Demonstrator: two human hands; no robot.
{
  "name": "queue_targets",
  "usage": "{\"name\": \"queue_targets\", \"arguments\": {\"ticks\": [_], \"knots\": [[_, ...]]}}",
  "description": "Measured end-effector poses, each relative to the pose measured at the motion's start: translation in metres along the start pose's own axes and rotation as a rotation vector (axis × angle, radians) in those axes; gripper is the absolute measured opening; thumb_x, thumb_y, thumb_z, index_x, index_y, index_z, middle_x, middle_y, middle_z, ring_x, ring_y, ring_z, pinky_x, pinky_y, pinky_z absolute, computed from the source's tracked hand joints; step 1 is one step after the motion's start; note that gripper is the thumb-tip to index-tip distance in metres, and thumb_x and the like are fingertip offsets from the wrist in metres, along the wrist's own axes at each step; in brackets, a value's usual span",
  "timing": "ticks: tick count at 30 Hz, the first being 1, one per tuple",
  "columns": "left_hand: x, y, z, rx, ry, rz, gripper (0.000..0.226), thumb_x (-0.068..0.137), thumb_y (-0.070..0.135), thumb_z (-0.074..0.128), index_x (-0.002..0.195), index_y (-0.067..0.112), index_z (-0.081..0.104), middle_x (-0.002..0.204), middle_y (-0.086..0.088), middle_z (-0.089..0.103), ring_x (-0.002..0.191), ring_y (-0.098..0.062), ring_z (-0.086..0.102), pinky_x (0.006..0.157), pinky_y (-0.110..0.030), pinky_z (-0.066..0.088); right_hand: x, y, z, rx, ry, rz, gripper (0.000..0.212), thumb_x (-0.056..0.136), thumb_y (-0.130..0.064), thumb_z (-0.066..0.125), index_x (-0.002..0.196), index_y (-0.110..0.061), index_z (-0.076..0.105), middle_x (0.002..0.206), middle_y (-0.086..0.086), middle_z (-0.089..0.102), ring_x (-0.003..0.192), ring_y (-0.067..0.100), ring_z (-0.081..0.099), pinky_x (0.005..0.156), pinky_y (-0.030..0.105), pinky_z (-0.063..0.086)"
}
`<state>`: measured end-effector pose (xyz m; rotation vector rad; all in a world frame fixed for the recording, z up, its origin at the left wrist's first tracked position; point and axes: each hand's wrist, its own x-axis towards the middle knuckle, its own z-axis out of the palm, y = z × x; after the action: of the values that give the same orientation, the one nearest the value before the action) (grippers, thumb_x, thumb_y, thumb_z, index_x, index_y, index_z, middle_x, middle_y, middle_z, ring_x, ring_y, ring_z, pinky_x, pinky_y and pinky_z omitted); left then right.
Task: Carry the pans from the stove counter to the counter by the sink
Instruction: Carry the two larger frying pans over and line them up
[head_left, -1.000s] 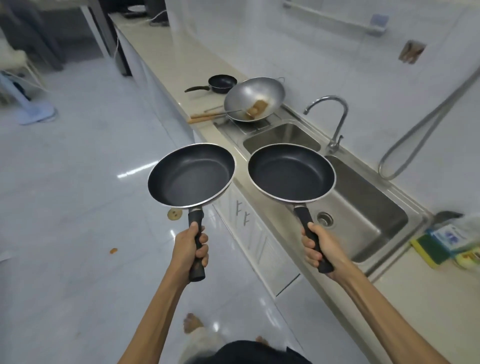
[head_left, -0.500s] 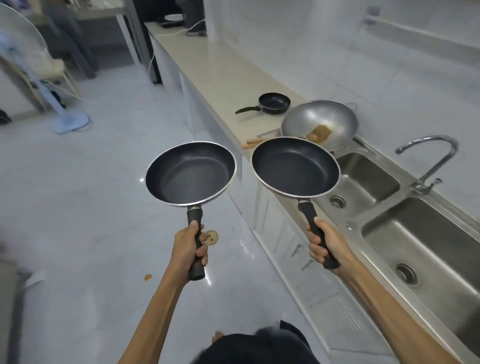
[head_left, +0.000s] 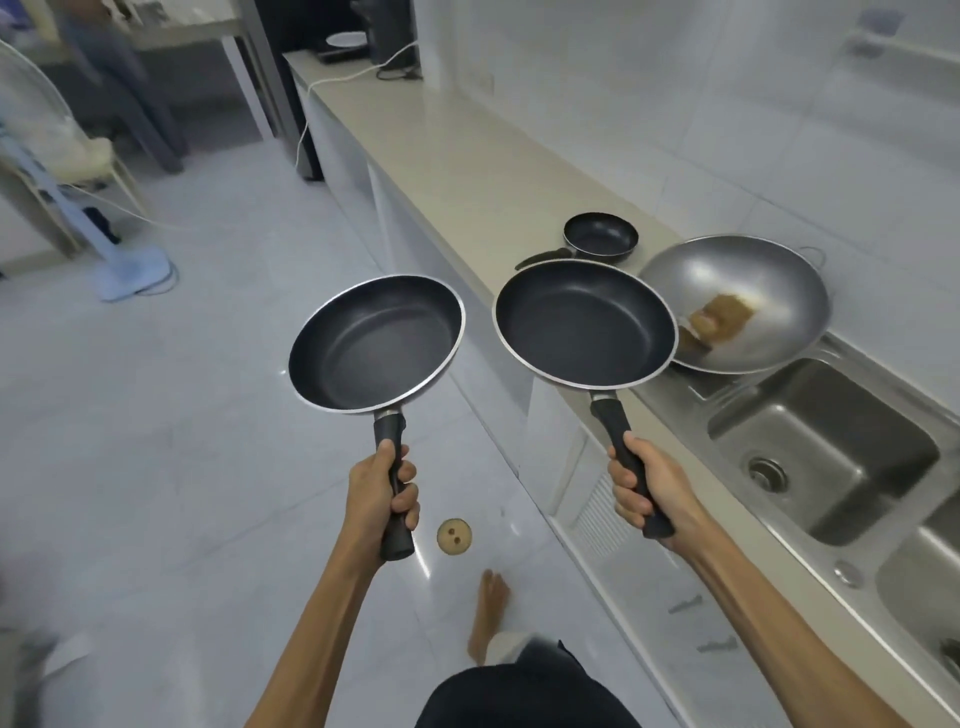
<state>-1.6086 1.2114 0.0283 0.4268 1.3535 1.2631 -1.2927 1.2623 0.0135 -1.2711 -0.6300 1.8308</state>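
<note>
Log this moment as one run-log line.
phase: carry | left hand: left pan | right hand: right pan | nearing: counter | set down: no

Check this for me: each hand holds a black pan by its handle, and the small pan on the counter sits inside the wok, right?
Not quite. The head view shows the small pan on the counter beside the wok, not inside it. The rest holds: the left hand and right hand each grip a black pan by its handle, the left pan and the right pan.
</note>
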Motion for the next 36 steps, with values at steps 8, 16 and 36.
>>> {"name": "queue_targets", "arguments": {"ticks": [8, 16, 36], "knots": [[0.151, 0.090, 0.017, 0.021, -0.003, 0.012, 0.030, 0.106, 0.032, 0.039, 0.107, 0.006, 0.055, 0.056, 0.005, 0.050, 0.033, -0.008, 0.036, 0.030, -0.020, 0.036, 0.140, -0.067, 0.072, -0.011, 0.007, -0.040, 0.032, 0.103, -0.038, 0.044, 0.094, -0.008, 0.050, 0.054, 0.000, 0.041, 0.028, 0.011, 0.029, 0.029, 0.020, 0.028], [0.280, 0.161, 0.009, 0.079, -0.039, 0.046, 0.028, 0.106, 0.030, 0.040, 0.107, 0.006, 0.053, 0.056, 0.005, 0.049, 0.033, -0.008, 0.035, 0.030, -0.022, 0.037, 0.250, -0.113, 0.126, -0.009, 0.036, -0.096, 0.036, 0.101, -0.045, 0.050, 0.093, -0.010, 0.054, 0.054, -0.001, 0.043, 0.027, 0.010, 0.030, 0.028, 0.019, 0.032], [0.630, 0.365, -0.046, 0.342, -0.310, -0.006, 0.027, 0.106, 0.031, 0.041, 0.103, 0.006, 0.053, 0.055, 0.006, 0.049, 0.035, -0.009, 0.036, 0.032, -0.023, 0.039, 0.498, -0.175, 0.319, 0.122, 0.307, -0.169, 0.033, 0.103, -0.043, 0.044, 0.090, -0.014, 0.052, 0.052, -0.004, 0.039, 0.027, 0.009, 0.028, 0.029, 0.019, 0.029]]}}
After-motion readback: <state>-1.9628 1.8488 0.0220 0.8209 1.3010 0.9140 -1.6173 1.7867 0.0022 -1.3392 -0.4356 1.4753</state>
